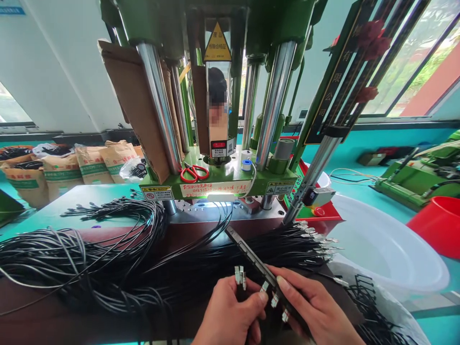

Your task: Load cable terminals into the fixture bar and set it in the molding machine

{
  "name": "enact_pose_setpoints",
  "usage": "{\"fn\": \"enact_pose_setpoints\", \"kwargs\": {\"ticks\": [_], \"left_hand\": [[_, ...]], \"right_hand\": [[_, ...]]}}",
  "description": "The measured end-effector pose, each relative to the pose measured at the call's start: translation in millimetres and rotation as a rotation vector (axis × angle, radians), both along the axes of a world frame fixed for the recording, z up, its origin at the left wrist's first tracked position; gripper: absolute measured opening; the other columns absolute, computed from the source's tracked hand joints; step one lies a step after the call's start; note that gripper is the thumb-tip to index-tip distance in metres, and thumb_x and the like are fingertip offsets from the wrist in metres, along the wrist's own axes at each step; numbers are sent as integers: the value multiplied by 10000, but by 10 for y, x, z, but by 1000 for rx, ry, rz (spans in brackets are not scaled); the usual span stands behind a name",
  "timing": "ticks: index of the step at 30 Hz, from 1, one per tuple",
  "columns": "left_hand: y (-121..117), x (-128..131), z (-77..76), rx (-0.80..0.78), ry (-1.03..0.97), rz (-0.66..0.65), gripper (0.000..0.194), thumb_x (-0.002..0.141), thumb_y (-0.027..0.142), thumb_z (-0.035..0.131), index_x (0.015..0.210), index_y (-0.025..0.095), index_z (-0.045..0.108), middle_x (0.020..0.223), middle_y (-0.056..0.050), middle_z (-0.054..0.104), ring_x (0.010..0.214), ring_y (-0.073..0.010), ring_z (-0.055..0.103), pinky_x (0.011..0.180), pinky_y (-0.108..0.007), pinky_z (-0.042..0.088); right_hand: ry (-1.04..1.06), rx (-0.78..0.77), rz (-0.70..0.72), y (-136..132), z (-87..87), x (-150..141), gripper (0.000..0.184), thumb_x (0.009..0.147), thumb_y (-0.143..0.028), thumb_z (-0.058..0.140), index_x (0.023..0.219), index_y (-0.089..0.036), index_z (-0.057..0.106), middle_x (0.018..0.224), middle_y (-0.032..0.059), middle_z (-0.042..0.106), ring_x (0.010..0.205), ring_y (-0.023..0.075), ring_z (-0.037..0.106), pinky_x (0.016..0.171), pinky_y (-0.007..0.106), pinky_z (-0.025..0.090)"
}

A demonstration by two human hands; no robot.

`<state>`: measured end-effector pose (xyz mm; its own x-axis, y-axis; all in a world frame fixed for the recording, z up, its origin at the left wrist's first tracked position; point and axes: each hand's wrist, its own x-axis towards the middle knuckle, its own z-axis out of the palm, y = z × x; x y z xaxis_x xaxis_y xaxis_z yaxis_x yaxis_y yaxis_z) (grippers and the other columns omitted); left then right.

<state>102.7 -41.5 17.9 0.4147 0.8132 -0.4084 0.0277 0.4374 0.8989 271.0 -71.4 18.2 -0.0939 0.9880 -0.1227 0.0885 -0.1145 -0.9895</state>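
Observation:
My right hand (312, 302) grips a long, narrow dark metal bar with slots (253, 258), tilted with its far end up to the left. In my left hand (233, 314) are cable ends with silvery metal connectors (240, 277) poking up past the fingers. Thumb and fingertips of that hand pinch another connector (264, 287) close against the bar's edge. Two more connectors (275, 300) sit along the bar's near part, between the hands. The fingers beneath the bar are partly hidden. Black cables (201, 249) lie behind both hands.
A green press (247, 179) with steel columns stands ahead; several cables run into its lit opening. Red-handled scissors (194, 173) rest on its ledge. A large cable bundle (89, 254) is left, connector-ended cables (305, 239) right. Beyond are a white tub (395, 239) and red bucket (438, 225).

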Motion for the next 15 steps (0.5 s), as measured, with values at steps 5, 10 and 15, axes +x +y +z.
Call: {"fn": "enact_pose_setpoints", "kwargs": {"ticks": [5,10,15], "left_hand": [[-6,14,43,24,43,-6,308,704,453,631,673,170,512,382,69,461,267,-64,377,282,-174,319],[2,27,15,13,-9,18,307,672,429,659,671,171,493,466,52,512,292,-57,400,288,-173,330],[9,-12,-29,-24,-88,37,377,630,453,727,731,149,528,548,15,569,366,-86,477,333,-204,398]], "right_hand": [[-86,82,-15,-5,-33,-4,438,917,-474,479,1236,-218,634,875,55,657,749,180,582,619,257,485],[-234,169,16,1,-25,-11,399,922,-452,471,1226,-261,643,924,55,665,861,211,602,773,295,499],[-168,125,34,-4,41,-2,438,916,-481,466,1246,-243,629,858,58,667,792,214,603,707,307,516]]}}
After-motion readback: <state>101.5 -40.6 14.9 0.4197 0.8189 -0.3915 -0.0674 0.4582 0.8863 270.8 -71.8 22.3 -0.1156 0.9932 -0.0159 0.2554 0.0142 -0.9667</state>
